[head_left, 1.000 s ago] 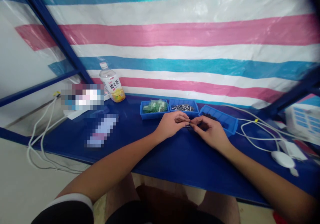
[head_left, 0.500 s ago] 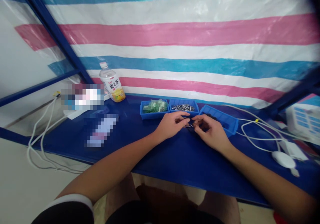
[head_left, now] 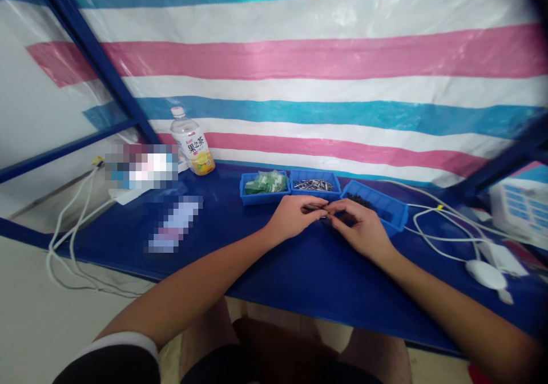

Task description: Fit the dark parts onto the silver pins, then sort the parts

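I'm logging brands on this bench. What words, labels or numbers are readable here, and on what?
"果之茶": on the label of the drink bottle, on the blue table.
Smaller print on that label: too small to read.
Two pixelated patches near it: blurred, unreadable.
White box at right: blue squares, nothing legible.
Small part pinched between left hand and right hand: too small to tell.

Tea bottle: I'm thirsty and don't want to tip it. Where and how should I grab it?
Probably wrap the labelled middle of the tea bottle, below the narrow neck, coming from the front: it stands upright, the striped sheet is close behind and blurred things lie at its left. The left hand and right hand both pinch a small part.
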`<state>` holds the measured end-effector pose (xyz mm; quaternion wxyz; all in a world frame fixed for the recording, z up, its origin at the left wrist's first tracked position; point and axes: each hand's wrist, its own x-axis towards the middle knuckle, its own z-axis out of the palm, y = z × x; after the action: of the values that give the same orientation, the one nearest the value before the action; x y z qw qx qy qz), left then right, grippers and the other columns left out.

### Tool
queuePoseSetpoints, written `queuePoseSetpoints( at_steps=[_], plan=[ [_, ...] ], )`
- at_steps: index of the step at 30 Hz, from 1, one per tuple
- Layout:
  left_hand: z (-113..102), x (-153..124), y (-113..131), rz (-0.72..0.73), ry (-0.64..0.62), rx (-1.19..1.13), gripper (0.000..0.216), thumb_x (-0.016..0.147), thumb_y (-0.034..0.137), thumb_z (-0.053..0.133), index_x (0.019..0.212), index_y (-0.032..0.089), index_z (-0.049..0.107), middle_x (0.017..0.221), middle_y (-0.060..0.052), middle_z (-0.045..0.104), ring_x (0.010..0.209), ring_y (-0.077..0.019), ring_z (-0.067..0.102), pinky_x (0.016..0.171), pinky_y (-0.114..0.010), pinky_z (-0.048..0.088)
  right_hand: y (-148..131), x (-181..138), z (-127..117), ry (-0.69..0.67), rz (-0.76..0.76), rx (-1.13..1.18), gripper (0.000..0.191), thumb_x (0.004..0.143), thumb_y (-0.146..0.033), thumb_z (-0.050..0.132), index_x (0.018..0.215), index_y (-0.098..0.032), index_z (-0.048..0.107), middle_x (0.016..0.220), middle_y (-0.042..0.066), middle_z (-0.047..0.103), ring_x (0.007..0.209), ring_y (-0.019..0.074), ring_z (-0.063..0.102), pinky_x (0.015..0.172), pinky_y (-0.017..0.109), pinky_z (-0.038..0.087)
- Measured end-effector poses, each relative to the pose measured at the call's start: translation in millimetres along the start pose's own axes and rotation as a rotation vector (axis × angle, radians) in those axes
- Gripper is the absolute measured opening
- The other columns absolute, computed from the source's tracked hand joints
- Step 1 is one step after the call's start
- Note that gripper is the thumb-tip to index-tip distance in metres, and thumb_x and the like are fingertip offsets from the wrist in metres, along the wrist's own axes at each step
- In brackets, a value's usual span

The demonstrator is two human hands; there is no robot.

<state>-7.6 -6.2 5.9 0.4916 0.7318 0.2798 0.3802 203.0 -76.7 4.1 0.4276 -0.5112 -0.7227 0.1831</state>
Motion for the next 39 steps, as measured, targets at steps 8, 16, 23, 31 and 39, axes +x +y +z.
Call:
queuePoseSetpoints(
  at_steps=[8,16,23,31,39],
  plan=[
    [1,2,-6,0.010,0.077,-0.126,0.018,0.086,0.015,0.078,0.103,0.014,0.076,0.105,-0.012,0.084,0.100,-0.0231,0.083,0.097,-0.040,0.067,0,-5,2,0.026,0.129,0.070,0.024,0.100,-0.042,0.072,0.116,-0.027,0.080,0.107,0.006,0.083,0.082,0.0228,0.078,0.072,0.036,0.066],
    [0,3,-6,-0.006,0.069,-0.121,0.019,0.084,0.011,0.080,0.102,0.014,0.073,0.102,-0.012,0.083,0.097,-0.0211,0.082,0.096,-0.040,0.067,-1,-4,1,0.079,0.142,0.072,0.035,0.099,-0.048,0.073,0.126,-0.026,0.074,0.105,0.008,0.081,0.093,0.0271,0.078,0.076,0.040,0.066],
    [0,3,-10,-0.022,0.036,-0.070,0.024,0.081,0.003,0.077,0.103,0.013,0.073,0.097,-0.010,0.083,0.088,-0.0182,0.081,0.089,-0.036,0.067,-11,2,-4,-0.015,-0.068,-0.011,0.021,0.101,-0.043,0.071,0.114,-0.029,0.080,0.105,0.007,0.078,0.087,0.0241,0.074,0.073,0.039,0.061],
    [0,3,-5,0.000,0.035,-0.135,0.020,0.087,0.015,0.081,0.106,0.013,0.074,0.103,-0.012,0.082,0.096,-0.0209,0.081,0.093,-0.039,0.066,4,0,-1,0.020,0.076,0.016,0.024,0.097,-0.048,0.074,0.106,-0.025,0.079,0.096,0.006,0.081,0.084,0.0248,0.076,0.073,0.039,0.060],
    [1,0,4,0.053,0.039,-0.115,0.019,0.090,0.020,0.079,0.108,0.014,0.074,0.107,-0.012,0.082,0.100,-0.0210,0.080,0.096,-0.039,0.065,0,0,1,-0.099,0.085,-0.092,0.028,0.103,-0.048,0.063,0.099,-0.026,0.078,0.087,0.003,0.079,0.075,0.0226,0.071,0.068,0.036,0.054]
  ],
)
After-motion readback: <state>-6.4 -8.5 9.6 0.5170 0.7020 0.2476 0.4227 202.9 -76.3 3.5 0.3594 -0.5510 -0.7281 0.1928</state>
